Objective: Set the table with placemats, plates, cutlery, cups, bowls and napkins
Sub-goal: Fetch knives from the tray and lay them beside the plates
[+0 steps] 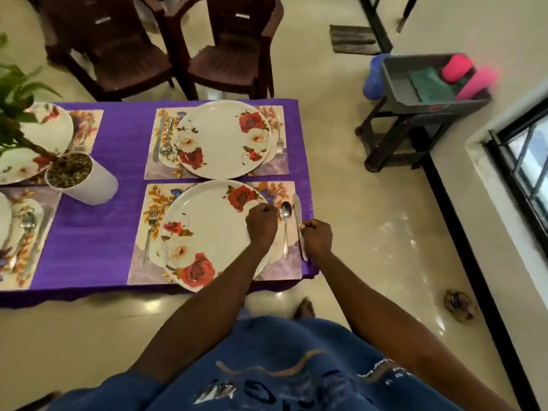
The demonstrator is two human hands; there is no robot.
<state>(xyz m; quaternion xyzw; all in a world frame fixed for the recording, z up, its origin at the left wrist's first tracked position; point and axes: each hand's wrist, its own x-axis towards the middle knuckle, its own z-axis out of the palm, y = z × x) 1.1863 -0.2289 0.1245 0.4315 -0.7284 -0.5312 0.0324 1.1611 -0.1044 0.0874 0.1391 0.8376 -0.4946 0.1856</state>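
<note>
The knife (pixel 299 225) lay at the near placemat's (pixel 213 232) right edge, long axis running away from the person, tip pointing far. The right hand (pixel 316 237), fingers curled, pinched the knife near its middle. The spoon (pixel 286 225) lay just left of it, parallel, bowl at the far end. The left hand (pixel 261 223) was curled over the plate's (pixel 207 232) right rim; whether it held anything I cannot tell. A grey bin (pixel 430 81) on a stool held pink cups (pixel 456 68) and green cloth (pixel 430 84).
</note>
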